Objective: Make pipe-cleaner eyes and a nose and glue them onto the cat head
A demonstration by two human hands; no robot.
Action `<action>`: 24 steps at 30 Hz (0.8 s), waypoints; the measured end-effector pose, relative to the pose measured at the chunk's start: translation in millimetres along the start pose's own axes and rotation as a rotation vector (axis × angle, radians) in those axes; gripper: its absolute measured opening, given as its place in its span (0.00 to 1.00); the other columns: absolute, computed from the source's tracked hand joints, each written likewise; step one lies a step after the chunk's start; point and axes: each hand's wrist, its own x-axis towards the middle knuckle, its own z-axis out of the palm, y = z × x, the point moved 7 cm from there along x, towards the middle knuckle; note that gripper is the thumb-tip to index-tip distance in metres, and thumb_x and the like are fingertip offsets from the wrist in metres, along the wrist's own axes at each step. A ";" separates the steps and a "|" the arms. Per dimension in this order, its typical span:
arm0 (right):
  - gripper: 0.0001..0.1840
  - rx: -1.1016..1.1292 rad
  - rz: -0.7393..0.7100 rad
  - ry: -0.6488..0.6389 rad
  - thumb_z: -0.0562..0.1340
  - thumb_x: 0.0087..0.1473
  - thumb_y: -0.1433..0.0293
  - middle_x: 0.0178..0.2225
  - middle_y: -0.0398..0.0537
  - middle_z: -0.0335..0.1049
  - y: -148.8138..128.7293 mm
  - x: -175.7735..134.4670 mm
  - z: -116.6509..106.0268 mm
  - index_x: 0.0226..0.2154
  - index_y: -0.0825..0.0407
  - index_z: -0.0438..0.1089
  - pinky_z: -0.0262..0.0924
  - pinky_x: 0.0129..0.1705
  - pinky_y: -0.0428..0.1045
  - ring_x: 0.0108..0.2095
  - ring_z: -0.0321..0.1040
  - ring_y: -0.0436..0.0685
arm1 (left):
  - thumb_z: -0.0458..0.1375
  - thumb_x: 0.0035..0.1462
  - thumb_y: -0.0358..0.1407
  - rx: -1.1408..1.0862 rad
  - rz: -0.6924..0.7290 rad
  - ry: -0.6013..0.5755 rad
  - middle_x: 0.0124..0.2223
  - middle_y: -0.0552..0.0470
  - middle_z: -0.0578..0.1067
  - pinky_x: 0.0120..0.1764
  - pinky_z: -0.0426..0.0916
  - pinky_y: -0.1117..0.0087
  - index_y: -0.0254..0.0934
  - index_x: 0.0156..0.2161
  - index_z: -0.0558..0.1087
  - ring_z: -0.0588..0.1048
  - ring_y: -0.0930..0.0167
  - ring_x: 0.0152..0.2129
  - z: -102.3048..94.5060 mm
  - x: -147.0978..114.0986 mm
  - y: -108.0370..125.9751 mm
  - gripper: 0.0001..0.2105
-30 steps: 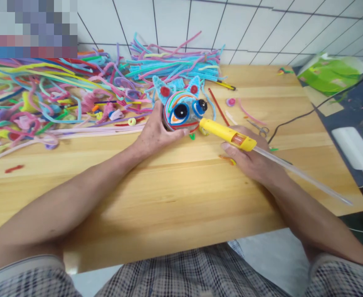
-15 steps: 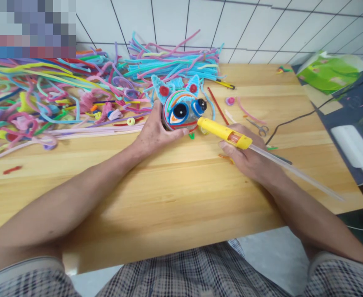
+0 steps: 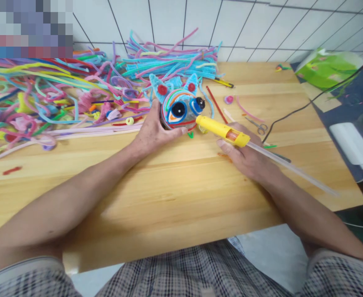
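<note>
My left hand [image 3: 152,131] is wrapped round the left and lower side of a pipe-cleaner animal head [image 3: 179,108]. The head has blue ears with red centres, a large black eye ringed in blue, a black-tipped blue snout and curved coloured stripes. In my right hand [image 3: 241,150] is a yellow hot glue gun [image 3: 220,128], a long clear glue stick [image 3: 295,168] sticking out of its back end. Its nozzle end is at the head's right side, just below the snout; I cannot tell whether it touches.
Loose coloured pipe cleaners [image 3: 60,90] cover the table's left, with a blue bundle [image 3: 175,62] by the tiled wall. A yellow cutter [image 3: 223,83], scissors [image 3: 261,127] and a pink coil [image 3: 228,99] lie to the right. A black cable [image 3: 292,116] crosses the table's right edge near a white power strip [image 3: 352,142].
The whole view has shifted slightly. Both hands, the animal head and the glue gun keep nearly the same places relative to each other.
</note>
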 end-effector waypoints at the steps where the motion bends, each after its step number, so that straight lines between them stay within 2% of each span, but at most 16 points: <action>1: 0.08 -0.003 -0.003 0.007 0.62 0.69 0.62 0.39 0.48 0.77 0.4 -0.1 -0.1 0.49 0.43 0.72 0.72 0.43 0.58 0.39 0.76 0.63 | 0.77 0.50 0.63 0.000 0.000 0.003 0.61 0.42 0.77 0.61 0.77 0.47 0.44 0.61 0.65 0.79 0.52 0.58 -0.4 0.0 -0.1 0.43; 7: 0.12 -0.018 -0.001 0.025 0.62 0.70 0.59 0.37 0.47 0.76 3.8 -0.4 1.1 0.53 0.42 0.73 0.71 0.40 0.58 0.37 0.74 0.63 | 0.78 0.48 0.63 0.002 -0.002 0.015 0.61 0.42 0.78 0.60 0.78 0.48 0.44 0.60 0.66 0.80 0.53 0.58 -1.5 -0.3 -2.0 0.44; 15: 0.11 -0.015 0.011 0.004 0.61 0.71 0.59 0.38 0.49 0.78 4.9 -1.5 2.5 0.51 0.40 0.75 0.72 0.42 0.59 0.39 0.76 0.64 | 0.78 0.50 0.62 0.004 0.002 0.009 0.62 0.41 0.77 0.62 0.77 0.46 0.44 0.60 0.65 0.79 0.52 0.60 -1.3 0.0 -2.9 0.43; 20: 0.11 -0.012 0.012 0.024 0.62 0.70 0.60 0.37 0.48 0.76 4.5 -1.7 0.9 0.52 0.41 0.75 0.72 0.41 0.58 0.38 0.74 0.63 | 0.79 0.48 0.62 -0.011 0.005 -0.002 0.63 0.43 0.77 0.63 0.77 0.49 0.45 0.61 0.65 0.78 0.53 0.60 -0.7 -0.4 -2.6 0.44; 24: 0.09 -0.018 0.015 0.028 0.63 0.69 0.62 0.38 0.48 0.76 4.7 -2.2 1.0 0.50 0.43 0.74 0.71 0.42 0.58 0.38 0.73 0.62 | 0.78 0.49 0.63 0.002 -0.004 0.006 0.63 0.43 0.76 0.63 0.77 0.50 0.45 0.61 0.65 0.78 0.53 0.61 -1.1 -0.6 -3.5 0.44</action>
